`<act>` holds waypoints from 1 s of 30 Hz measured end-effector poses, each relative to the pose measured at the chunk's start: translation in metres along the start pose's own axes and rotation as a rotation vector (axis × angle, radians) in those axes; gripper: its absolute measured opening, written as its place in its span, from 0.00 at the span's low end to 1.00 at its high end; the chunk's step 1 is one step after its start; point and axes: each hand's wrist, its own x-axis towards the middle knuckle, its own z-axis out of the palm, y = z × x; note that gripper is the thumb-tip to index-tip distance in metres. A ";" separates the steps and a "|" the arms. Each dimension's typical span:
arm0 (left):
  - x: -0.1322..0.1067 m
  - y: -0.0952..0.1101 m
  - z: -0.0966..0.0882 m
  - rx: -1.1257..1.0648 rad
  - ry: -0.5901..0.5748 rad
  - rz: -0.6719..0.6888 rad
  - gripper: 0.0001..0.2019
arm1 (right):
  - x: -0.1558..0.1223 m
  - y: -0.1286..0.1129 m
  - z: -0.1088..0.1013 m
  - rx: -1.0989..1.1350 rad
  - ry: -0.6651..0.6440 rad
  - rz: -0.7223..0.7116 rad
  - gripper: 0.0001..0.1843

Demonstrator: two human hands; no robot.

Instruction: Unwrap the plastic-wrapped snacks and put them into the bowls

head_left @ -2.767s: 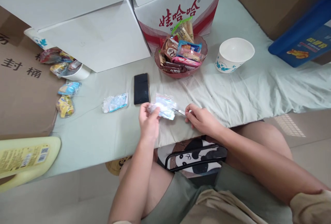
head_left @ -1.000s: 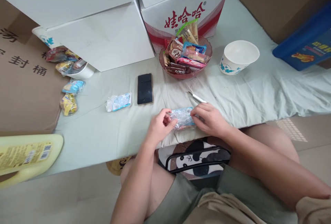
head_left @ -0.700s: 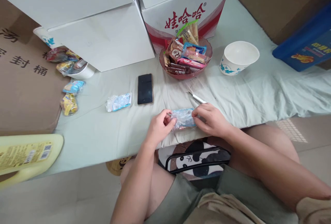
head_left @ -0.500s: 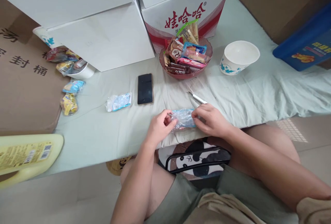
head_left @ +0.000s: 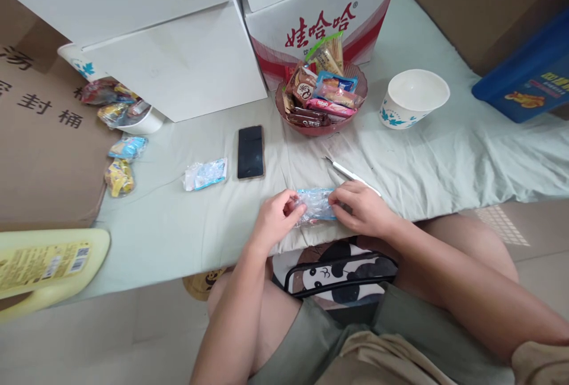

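A crinkled clear and light-blue plastic wrapper (head_left: 313, 204) lies at the front edge of the cloth-covered table, between my two hands. Its left end is pinched in my left hand (head_left: 276, 219), thumb against the curled fingers. My right hand (head_left: 362, 207) has fingers closed on the wrapper's right end. Just behind the right hand rests a thin white pen-like knife (head_left: 349, 172) with a dark pointed tip, its tail end showing beyond the fingers. A second crumpled wrapper (head_left: 205, 174) is to the left, beside a dark-screened phone (head_left: 251, 152).
Behind stands a pink glass bowl (head_left: 306, 130) full of wrapped snacks, with a white paper tub (head_left: 406, 114) to its right. White cartons (head_left: 178, 65) rise at the back. Small packets (head_left: 120, 177) lie left, near a yellow jug (head_left: 53, 266). A blue container (head_left: 511, 92) stands right.
My right hand has shifted slightly down, so more of the white knife shows behind it. Both hands stay on the wrapper; the view has moved a little.
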 end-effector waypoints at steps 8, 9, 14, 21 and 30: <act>0.000 0.002 -0.001 0.005 -0.007 0.005 0.08 | 0.000 -0.001 0.001 -0.004 -0.003 -0.009 0.07; 0.000 0.002 -0.001 0.003 -0.006 0.006 0.08 | 0.000 -0.001 0.001 -0.004 -0.008 -0.006 0.07; 0.000 0.000 -0.001 -0.021 0.003 0.001 0.09 | 0.000 0.001 0.000 0.001 0.003 -0.007 0.08; 0.001 -0.005 -0.001 -0.110 0.046 0.033 0.07 | 0.001 0.004 -0.007 -0.004 0.193 0.062 0.12; 0.003 -0.003 -0.006 -0.363 0.299 -0.020 0.09 | -0.002 0.001 -0.017 0.232 0.149 -0.151 0.11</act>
